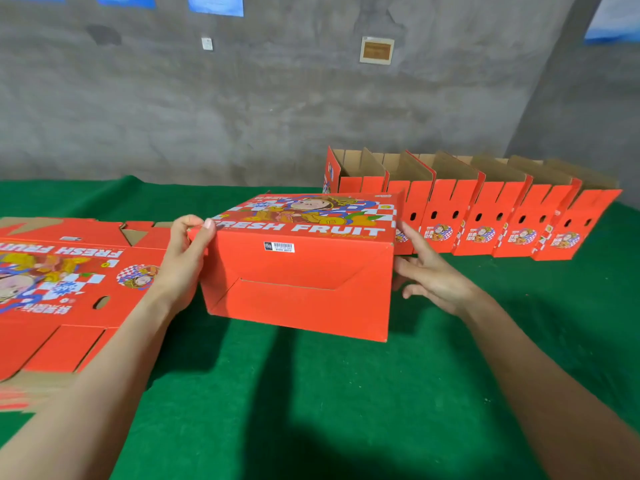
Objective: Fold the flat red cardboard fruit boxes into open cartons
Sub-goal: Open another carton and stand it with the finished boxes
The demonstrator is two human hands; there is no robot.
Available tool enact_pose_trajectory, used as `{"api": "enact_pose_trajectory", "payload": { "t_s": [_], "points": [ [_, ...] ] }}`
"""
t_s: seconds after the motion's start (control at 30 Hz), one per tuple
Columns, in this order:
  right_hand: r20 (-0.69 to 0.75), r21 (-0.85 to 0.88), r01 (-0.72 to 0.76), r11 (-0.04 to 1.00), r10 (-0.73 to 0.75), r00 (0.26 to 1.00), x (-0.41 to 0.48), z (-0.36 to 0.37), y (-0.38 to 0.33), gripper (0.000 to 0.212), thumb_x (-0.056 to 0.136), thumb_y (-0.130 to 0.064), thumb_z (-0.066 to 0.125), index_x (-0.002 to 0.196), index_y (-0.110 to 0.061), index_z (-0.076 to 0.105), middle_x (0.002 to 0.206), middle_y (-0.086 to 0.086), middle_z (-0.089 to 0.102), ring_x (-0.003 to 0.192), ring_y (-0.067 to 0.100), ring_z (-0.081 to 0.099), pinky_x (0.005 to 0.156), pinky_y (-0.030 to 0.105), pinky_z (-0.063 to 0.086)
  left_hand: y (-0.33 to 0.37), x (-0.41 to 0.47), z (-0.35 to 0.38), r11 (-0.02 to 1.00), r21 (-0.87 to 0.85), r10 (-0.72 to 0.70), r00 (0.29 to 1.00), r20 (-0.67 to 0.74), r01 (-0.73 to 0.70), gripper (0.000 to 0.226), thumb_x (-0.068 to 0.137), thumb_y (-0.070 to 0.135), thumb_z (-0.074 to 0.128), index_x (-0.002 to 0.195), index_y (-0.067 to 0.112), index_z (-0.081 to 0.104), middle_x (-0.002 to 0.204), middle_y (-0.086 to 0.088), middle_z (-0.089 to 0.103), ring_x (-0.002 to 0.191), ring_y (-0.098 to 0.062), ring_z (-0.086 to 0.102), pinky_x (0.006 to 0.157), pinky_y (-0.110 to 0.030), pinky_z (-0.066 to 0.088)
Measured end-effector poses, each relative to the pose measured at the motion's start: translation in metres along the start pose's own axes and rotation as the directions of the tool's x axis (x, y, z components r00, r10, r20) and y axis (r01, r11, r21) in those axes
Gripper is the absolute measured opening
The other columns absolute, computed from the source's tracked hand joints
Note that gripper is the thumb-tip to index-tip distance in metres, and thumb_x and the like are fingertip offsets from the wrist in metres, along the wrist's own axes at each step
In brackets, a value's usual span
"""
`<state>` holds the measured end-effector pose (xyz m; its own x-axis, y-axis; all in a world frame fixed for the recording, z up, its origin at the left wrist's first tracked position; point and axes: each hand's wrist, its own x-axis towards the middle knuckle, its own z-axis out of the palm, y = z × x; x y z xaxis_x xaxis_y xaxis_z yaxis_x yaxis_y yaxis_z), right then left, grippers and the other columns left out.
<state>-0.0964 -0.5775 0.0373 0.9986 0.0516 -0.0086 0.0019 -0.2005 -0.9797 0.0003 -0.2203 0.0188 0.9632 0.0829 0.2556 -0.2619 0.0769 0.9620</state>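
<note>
My left hand [187, 251] pinches the box [301, 282] at its upper left corner, thumb on the near face and fingers curled over the edge. That pinch carries it, with the base tipped toward me so I can check the bottom lock. My right hand [429, 271] is spread with the fingers straight at the box's 3 o'clock side. It's there to steady the wall, not to grip it; whether the palm actually touches I cannot tell.

The box is dead centre and, judging by its shadow, raised off the green cloth [311, 393]. The base is plain red, with the flaps meeting in a slanted seam and a white label [280, 247] near the top edge. The panel facing up reads FRESH FRUIT under a cartoon figure.

The flats [69, 278] lie at 9 o'clock, print up, within my left reach. The finished cartons [485, 209] stand in a row at 2 o'clock, tops open and brown inside — this one, I'd say, joins them.
</note>
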Motion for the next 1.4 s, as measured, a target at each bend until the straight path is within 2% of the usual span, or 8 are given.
{"api": "enact_pose_trajectory", "payload": {
  "t_s": [0.13, 0.23, 0.4, 0.83, 1.0, 1.23, 1.3, 1.4],
  "points": [
    [-0.073, -0.001, 0.035, 0.999, -0.035, 0.997, 0.000, 0.004, -0.005, 0.086, 0.075, -0.003, 0.076, 0.130, -0.054, 0.033, 0.123, 0.015, 0.047, 0.083, 0.021, 0.064, 0.061, 0.029, 0.056, -0.013, 0.001, 0.003, 0.998, -0.042, -0.052, 0.999, 0.014, 0.053, 0.012, 0.090, 0.025, 0.060, 0.096, 0.034, 0.056, 0.080, 0.010, 0.056, 0.063, -0.003, 0.053, 0.061, -0.029, 0.037],
    [-0.138, -0.152, 0.092, 0.984, -0.113, 0.984, 0.001, 0.019, -0.004, 0.085, 0.063, -0.004, 0.085, 0.100, -0.066, 0.041, 0.117, 0.001, 0.043, 0.081, 0.027, 0.062, 0.066, 0.033, 0.056, -0.020, -0.006, 0.011, 0.988, 0.148, -0.059, 0.994, 0.095, 0.044, 0.052, 0.091, 0.009, 0.061, 0.138, 0.020, 0.041, 0.116, 0.008, 0.052, 0.097, -0.006, 0.055, 0.086, -0.027, 0.042],
    [-0.136, -0.548, 0.156, 0.822, -0.271, 0.953, 0.009, 0.075, 0.028, 0.071, 0.066, -0.014, 0.078, 0.111, -0.056, 0.043, 0.109, -0.008, 0.034, 0.083, 0.008, 0.052, 0.093, 0.028, 0.044, -0.026, -0.023, 0.044, 0.854, 0.509, -0.051, 0.958, 0.284, -0.105, 0.052, 0.091, 0.005, 0.059, 0.140, 0.011, 0.043, 0.151, -0.014, 0.030, 0.144, -0.016, 0.016, 0.108, -0.016, 0.011],
    [-0.002, -0.809, -0.020, 0.587, 0.030, 1.000, -0.015, 0.124, 0.142, 0.093, 0.093, -0.008, 0.051, 0.136, -0.066, -0.009, 0.152, 0.007, -0.030, 0.143, 0.032, 0.024, 0.108, 0.032, 0.038, -0.080, -0.054, 0.061, 0.880, 0.423, -0.372, 0.866, 0.335, 0.214, 0.043, 0.102, 0.022, 0.039, 0.144, 0.028, 0.034, 0.118, 0.017, 0.051, 0.106, -0.022, 0.058, 0.087, -0.038, 0.049],
    [-0.062, -0.852, -0.060, 0.520, 0.014, 0.998, 0.008, 0.136, 0.133, 0.075, 0.095, -0.015, 0.048, 0.141, -0.058, 0.008, 0.150, 0.018, -0.009, 0.129, 0.039, 0.037, 0.109, 0.039, 0.036, -0.108, -0.051, 0.060, 0.841, 0.498, -0.407, 0.854, 0.322, 0.213, 0.049, 0.101, 0.024, 0.042, 0.148, 0.021, 0.029, 0.145, -0.009, 0.043, 0.134, -0.019, 0.040, 0.113, -0.032, 0.029],
    [-0.021, -0.788, 0.039, 0.615, -0.090, 0.996, 0.013, 0.131, 0.142, 0.066, 0.093, -0.018, 0.051, 0.138, -0.055, 0.020, 0.154, 0.012, -0.007, 0.126, 0.035, 0.046, 0.104, 0.038, 0.042, -0.104, -0.036, 0.067, 0.967, 0.216, -0.203, 0.918, 0.341, 0.134, 0.096, 0.067, 0.086, 0.039, 0.145, 0.036, 0.014, 0.148, 0.026, 0.023, 0.134, 0.011, 0.027, 0.113, -0.020, 0.026],
    [-0.143, -0.690, 0.122, 0.714, -0.299, 0.944, 0.011, 0.129, 0.144, 0.049, 0.088, -0.018, 0.061, 0.126, -0.041, 0.040, 0.149, 0.005, 0.021, 0.105, 0.028, 0.060, 0.088, 0.037, 0.050, -0.095, -0.030, 0.073, 0.975, 0.219, -0.118, 0.912, 0.394, 0.031, 0.107, 0.054, 0.090, 0.053, 0.140, 0.040, 0.012, 0.137, 0.039, 0.023, 0.124, 0.023, 0.030, 0.102, -0.006, 0.029],
    [-0.596, -0.397, 0.075, 0.915, -0.320, 0.736, 0.023, 0.118, 0.138, 0.045, 0.074, -0.017, 0.081, 0.101, -0.026, 0.046, 0.107, -0.005, 0.045, 0.084, 0.014, 0.053, 0.078, 0.035, 0.046, -0.089, -0.020, 0.079, 0.964, 0.264, -0.108, 0.897, 0.428, -0.010, 0.113, 0.045, 0.090, 0.060, 0.136, 0.046, 0.009, 0.136, 0.036, 0.022, 0.133, 0.002, 0.029, 0.110, -0.025, 0.027]
  ]
}}
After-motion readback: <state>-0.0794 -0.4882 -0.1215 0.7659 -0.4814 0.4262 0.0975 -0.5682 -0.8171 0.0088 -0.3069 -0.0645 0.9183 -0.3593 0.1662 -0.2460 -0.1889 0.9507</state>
